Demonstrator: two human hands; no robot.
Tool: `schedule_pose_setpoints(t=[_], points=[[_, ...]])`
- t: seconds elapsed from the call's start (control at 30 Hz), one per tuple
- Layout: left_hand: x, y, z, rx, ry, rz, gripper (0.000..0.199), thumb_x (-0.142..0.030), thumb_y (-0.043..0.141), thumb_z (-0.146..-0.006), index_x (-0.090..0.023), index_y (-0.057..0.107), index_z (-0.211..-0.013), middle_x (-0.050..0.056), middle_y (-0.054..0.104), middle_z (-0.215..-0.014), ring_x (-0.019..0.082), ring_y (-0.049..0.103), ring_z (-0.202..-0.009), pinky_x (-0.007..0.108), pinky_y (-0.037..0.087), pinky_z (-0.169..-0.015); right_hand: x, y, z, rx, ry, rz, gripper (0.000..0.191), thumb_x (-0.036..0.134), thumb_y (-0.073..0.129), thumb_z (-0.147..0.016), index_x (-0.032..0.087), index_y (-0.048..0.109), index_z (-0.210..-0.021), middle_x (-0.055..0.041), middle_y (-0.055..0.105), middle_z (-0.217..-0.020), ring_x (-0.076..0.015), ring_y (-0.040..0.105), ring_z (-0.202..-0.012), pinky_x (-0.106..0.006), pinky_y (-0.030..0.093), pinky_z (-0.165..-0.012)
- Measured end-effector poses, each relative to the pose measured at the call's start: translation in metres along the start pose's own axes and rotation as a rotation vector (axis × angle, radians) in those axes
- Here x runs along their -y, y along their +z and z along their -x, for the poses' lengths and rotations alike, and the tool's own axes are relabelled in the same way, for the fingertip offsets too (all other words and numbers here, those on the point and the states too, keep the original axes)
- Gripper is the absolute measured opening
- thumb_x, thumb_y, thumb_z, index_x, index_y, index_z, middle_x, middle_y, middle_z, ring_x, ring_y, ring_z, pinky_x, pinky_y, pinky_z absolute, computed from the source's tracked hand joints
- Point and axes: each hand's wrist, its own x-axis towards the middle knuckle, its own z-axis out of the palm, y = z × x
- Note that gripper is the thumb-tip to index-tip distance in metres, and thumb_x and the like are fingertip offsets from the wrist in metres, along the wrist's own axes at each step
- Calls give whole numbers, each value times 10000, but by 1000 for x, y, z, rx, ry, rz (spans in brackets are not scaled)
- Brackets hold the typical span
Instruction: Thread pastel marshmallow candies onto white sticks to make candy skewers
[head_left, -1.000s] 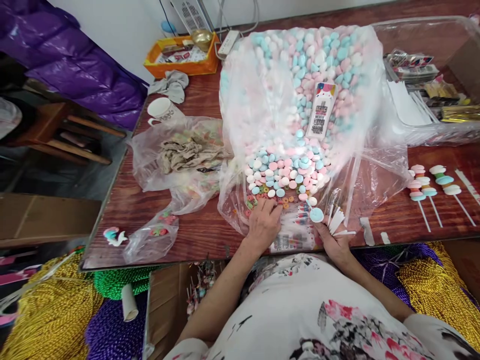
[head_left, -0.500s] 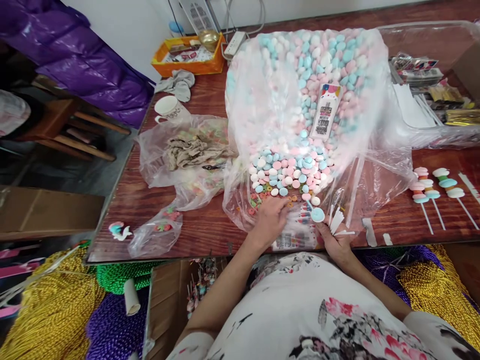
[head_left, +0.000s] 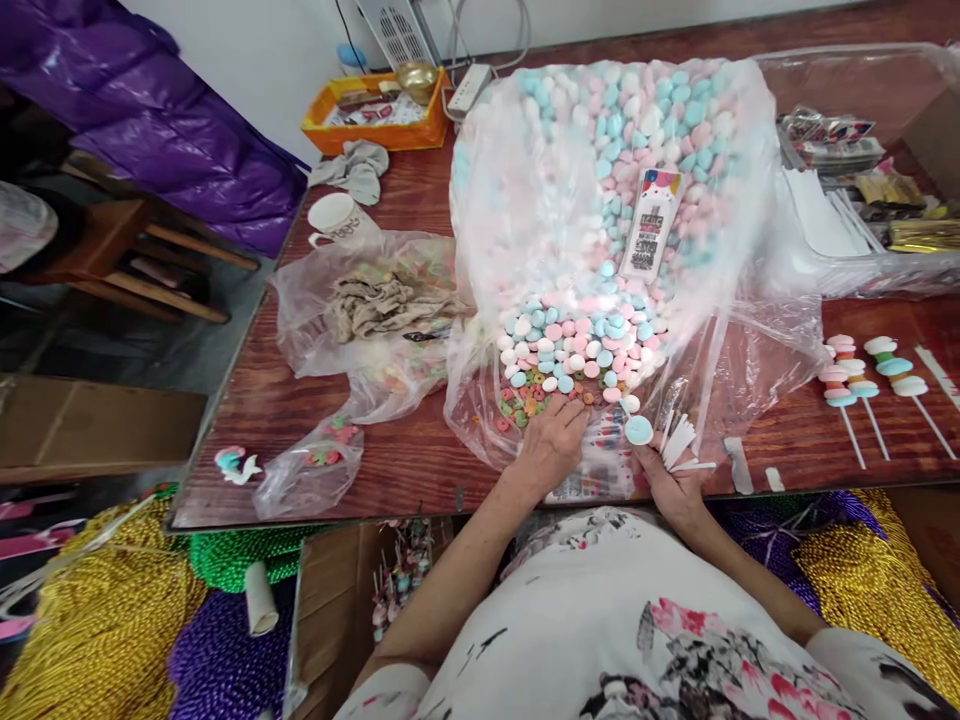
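My right hand (head_left: 673, 490) is closed around a fan of white paper sticks (head_left: 680, 440). Beside its fingertips is a pale blue, puffy candy-like disc (head_left: 639, 430) on a stick. My left hand (head_left: 555, 440) reaches into small coloured rings (head_left: 534, 392) at the open mouth of a clear bag. Its fingers are bent together and whatever they pinch is hidden. Just beyond the hands, pink, white and blue discs (head_left: 577, 345) spill from a large plastic bag (head_left: 540, 190). Printed packets (head_left: 592, 475) lie under the film near the table edge.
Finished-looking stacks of discs and rings on sticks (head_left: 896, 370) lie at the right. Behind them stands a clear bin (head_left: 862, 265) with packets and sticks. A mug (head_left: 341, 217), a rag (head_left: 390, 305) and an orange tray (head_left: 375, 137) are at the left.
My left hand has shifted slightly right, uncovering more rings, and its fingers are drawn closer together. My right hand still holds the sticks, almost in the same place.
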Motion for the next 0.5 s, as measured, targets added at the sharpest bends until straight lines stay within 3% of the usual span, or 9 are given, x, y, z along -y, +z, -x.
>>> schedule_pose_setpoints(t=[0.2, 0.33, 0.5], points=[[-4, 0, -2, -38, -96, 59, 293, -84, 465, -861, -164, 652, -1072, 113, 634, -958, 240, 533, -913, 388, 504, -792, 1, 0, -1, 5, -4, 1, 350, 437, 554, -927, 196, 570, -673, 38, 490, -572, -108, 419, -524, -261, 351, -532], [-6, -4, -1, 23, -133, 41, 255, -68, 476, -842, -171, 675, -963, 108, 604, -940, 248, 505, -917, 378, 498, -777, 1, 0, -1, -22, -7, 27, 349, 428, 576, -914, 197, 538, -656, 42, 495, -575, -104, 411, -524, -257, 349, -539], [0, -2, 4, -36, -114, 109, 293, -34, 457, -847, -160, 660, -1016, 118, 633, -1025, 243, 530, -969, 395, 506, -858, 0, 0, -2, -9, -36, 53, 351, 415, 567, -920, 198, 530, -646, 41, 492, -578, -106, 423, -526, -260, 359, -549]])
